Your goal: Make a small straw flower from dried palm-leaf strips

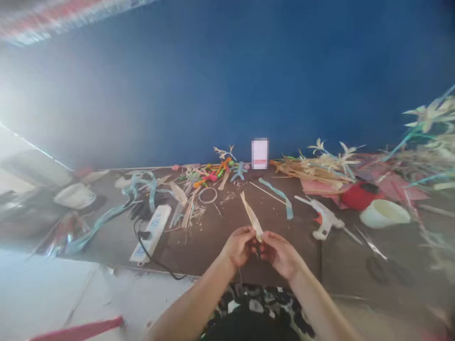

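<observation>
A pale, dry strip like a corn husk leaf point(252, 213) points up and away from me, its lower end between my fingers. My left hand point(241, 245) pinches that end from the left. From the other side my right hand point(278, 251) closes on it with thumb and fingers. The two hands nearly touch, above the near part of the brown table point(220, 241). A thin dark strand hangs below them. Beyond the hands lie a light blue ribbon piece point(280, 193) and a thin stick point(266, 192).
A white glue gun point(325, 220), scissors point(378, 255), a white cup point(386, 213) and a red round object point(359, 195) lie on the right. Left are a power strip point(152, 234), blue ribbon point(106, 222) and a clear ring point(207, 195). Husk flowers point(337, 151) lie near the blue wall point(227, 85).
</observation>
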Tool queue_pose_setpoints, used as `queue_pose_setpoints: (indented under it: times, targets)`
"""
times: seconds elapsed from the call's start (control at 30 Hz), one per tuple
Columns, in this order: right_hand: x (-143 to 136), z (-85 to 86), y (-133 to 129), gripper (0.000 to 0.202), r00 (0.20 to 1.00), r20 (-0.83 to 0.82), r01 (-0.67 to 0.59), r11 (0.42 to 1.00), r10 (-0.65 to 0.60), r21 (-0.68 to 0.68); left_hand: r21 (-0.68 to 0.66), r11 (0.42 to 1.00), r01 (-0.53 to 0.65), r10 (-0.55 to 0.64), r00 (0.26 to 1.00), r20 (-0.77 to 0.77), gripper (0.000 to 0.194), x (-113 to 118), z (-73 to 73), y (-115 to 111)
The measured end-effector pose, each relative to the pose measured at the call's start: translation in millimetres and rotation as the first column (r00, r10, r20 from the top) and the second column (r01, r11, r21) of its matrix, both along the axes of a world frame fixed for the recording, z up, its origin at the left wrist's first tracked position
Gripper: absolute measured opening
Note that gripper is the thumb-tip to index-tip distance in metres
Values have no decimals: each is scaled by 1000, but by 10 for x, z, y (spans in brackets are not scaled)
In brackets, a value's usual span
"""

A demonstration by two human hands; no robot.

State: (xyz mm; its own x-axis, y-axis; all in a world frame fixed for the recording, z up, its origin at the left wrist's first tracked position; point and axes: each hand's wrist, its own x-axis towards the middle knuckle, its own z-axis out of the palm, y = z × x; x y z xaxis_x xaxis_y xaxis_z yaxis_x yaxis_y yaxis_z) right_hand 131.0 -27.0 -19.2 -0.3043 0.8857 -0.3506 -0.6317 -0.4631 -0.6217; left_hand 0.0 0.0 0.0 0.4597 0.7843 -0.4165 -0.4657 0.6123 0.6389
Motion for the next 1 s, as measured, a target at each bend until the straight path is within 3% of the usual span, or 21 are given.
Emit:
queue_pose_setpoints:
  times: [0.47,0.77,0.87,1.0]
  targets:
    - [6,-9,43,7,996,-70,-58,998,61,33,-154,987,-37,53,994,99,12,4,20,-2]
    - [-22,38,34,10,999,-2,-52,998,52,44,20,996,-88,88,996,-4,16,71,15,-44]
    - [-108,70,0,12,989,150,-6,996,-8,90,150,970,-191,215,962,-166,15,93,9,-48]
    - [-222,79,-47,14,968,246,14,992,-45,128,420,859,-293,453,819,-353,19,139,29,-76]
